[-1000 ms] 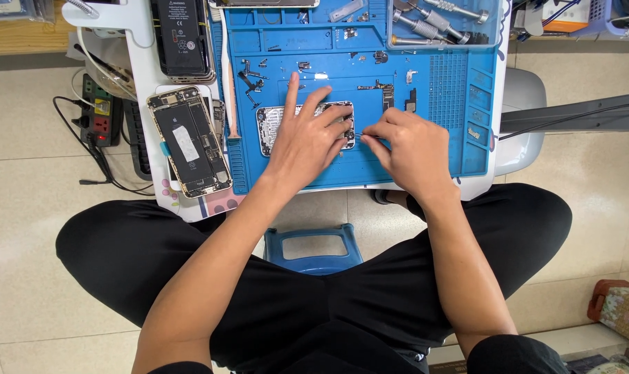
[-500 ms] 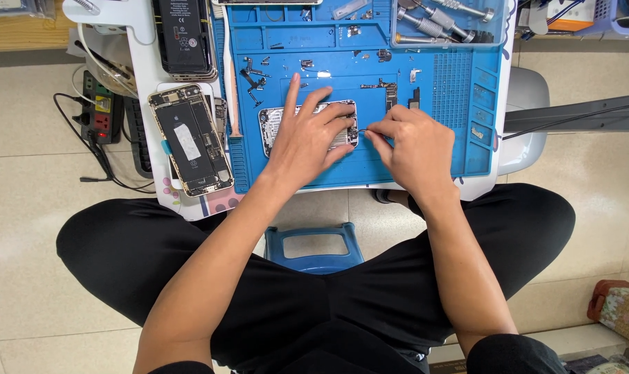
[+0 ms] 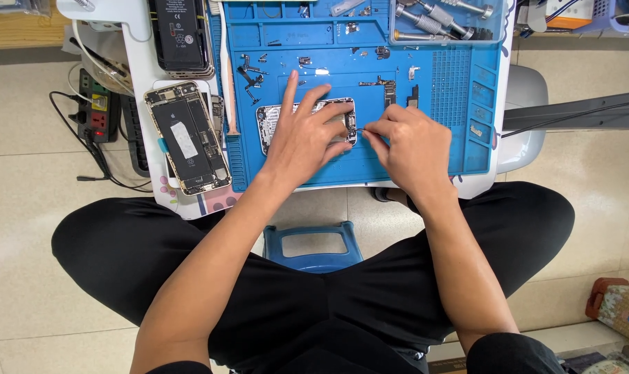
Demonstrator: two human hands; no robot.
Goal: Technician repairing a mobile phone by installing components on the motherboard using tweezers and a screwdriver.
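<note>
Blue mat (image 3: 460, 145): catches loose parts.
Left hand (image 3: 304, 138): spread flat, pinning phone frame (image 3: 269, 128).
Right hand (image 3: 411, 149): pinching thin tool (image 3: 364, 133) at frame's edge.

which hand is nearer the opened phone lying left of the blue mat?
Left. The left hand presses on the phone frame on the mat, closer to the opened phone. The right hand is farther right.

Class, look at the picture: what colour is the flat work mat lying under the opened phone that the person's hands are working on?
Bright blue: the flat rubber work mat shows best in the head view.
</note>
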